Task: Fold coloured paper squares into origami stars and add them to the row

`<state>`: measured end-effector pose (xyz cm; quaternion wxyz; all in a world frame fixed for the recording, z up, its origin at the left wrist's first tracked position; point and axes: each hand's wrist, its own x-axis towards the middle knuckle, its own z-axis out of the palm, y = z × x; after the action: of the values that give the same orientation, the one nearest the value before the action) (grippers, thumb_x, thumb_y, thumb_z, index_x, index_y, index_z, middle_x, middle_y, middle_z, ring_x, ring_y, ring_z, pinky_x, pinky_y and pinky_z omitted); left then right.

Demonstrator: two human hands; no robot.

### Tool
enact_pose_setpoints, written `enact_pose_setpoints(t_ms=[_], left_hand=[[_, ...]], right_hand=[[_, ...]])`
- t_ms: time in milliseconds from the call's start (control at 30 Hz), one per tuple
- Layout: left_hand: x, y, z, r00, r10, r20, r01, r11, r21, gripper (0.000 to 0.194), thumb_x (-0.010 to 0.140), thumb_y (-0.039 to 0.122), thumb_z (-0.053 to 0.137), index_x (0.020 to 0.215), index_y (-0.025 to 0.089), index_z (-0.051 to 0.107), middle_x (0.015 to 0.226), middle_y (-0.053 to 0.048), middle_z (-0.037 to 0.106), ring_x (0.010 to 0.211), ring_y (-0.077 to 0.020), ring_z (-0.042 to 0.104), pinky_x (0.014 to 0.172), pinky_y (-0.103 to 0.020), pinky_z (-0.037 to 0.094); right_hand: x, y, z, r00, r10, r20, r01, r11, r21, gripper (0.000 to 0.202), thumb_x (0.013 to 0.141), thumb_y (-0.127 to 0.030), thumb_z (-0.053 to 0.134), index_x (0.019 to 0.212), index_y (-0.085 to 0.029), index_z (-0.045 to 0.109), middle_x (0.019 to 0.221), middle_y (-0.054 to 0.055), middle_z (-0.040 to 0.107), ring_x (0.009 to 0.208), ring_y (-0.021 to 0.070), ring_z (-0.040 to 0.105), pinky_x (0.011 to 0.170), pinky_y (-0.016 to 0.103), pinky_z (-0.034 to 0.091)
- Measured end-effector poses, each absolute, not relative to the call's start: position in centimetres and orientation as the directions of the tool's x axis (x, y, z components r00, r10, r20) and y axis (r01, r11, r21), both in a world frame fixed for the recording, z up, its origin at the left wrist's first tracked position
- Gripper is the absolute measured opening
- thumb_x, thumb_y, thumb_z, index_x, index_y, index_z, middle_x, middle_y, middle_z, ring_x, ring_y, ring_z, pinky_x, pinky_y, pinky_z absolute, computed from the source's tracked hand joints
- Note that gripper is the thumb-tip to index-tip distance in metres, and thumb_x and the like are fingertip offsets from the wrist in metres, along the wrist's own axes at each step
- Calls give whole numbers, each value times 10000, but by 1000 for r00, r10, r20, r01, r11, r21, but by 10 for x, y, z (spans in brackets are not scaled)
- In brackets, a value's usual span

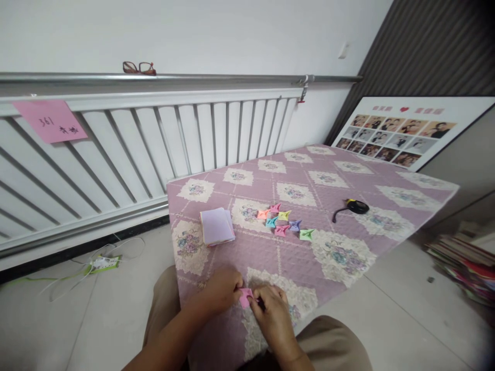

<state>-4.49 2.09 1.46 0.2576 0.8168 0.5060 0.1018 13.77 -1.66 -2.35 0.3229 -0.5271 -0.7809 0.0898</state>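
Observation:
Between my two hands, low over the near part of the table, is a small folded piece of pink paper (245,298). My left hand (226,288) pinches its left side, fingers closed. On its right side my right hand (270,306) grips it between thumb and curled fingers. Both hands partly cover the paper, so its full shape is hidden. Ahead lies a stack of square coloured paper (217,226) with a lilac sheet on top. To its right stand several small folded paper figures (281,230) in pink, orange, yellow, teal, purple and green.
A black tape measure (358,206) with a strap lies farther right on the flowered tablecloth (266,252). A white radiator (216,134) runs behind the table. A photo board (410,131) leans at the back right. A power strip (103,264) lies on the floor at left.

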Motion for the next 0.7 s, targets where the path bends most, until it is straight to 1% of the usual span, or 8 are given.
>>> enact_pose_setpoints(t_ms=[67,133,267,333,400,500,600,700], left_hand=[[-46,19,18,478,874,-85,762,-365,535,33,807,183,571,782,182,594,775,1,632,678,-141,516,585,-253,323],[-47,17,22,495,866,-65,748,-387,539,52,808,163,556,797,187,601,779,7,635,684,-139,526,593,-249,334],[-46,15,32,512,859,-22,740,-429,519,99,833,155,551,761,190,610,799,-5,629,747,-160,544,665,-267,371],[-46,14,34,517,856,7,741,-451,498,110,865,158,545,796,189,625,838,-17,630,800,-173,555,705,-277,390],[-45,13,35,524,849,69,748,-497,439,108,899,166,541,850,188,634,885,-27,630,859,-184,560,753,-290,409],[-44,10,28,532,823,199,773,-568,283,99,926,171,541,875,182,625,912,-35,629,885,-200,554,785,-319,429],[-43,3,12,536,792,292,787,-594,167,123,945,188,532,847,179,606,875,-29,621,818,-203,541,750,-336,433],[-44,-8,-7,554,768,321,784,-611,111,161,963,207,514,819,186,583,830,-20,595,784,-205,524,709,-340,415]], right_hand=[[140,-14,-24,-258,872,417,744,454,-490,114,851,-180,621,759,-227,573,696,-31,630,699,182,584,759,332,358],[142,-12,-22,-288,859,423,727,483,-488,90,850,-180,624,783,-232,593,700,-28,635,695,183,586,718,315,373],[146,-5,-16,-351,826,440,692,546,-472,99,851,-185,626,769,-236,602,674,-24,612,675,180,570,658,290,384],[147,-2,-12,-367,812,455,682,567,-462,104,864,-182,607,774,-233,601,688,-15,613,687,182,564,665,293,388],[148,1,-7,-372,800,470,677,581,-453,109,883,-180,579,794,-234,608,714,-5,621,713,188,562,695,307,386],[147,3,-3,-373,765,525,685,609,-400,148,912,-160,527,823,-241,614,757,0,637,763,194,559,776,344,372],[146,0,-4,-375,723,580,716,623,-314,209,946,-157,472,799,-235,599,779,2,644,799,194,552,894,397,343],[145,-7,-12,-397,699,595,726,636,-263,253,968,-174,446,769,-232,591,756,-2,630,806,188,547,963,412,314]])
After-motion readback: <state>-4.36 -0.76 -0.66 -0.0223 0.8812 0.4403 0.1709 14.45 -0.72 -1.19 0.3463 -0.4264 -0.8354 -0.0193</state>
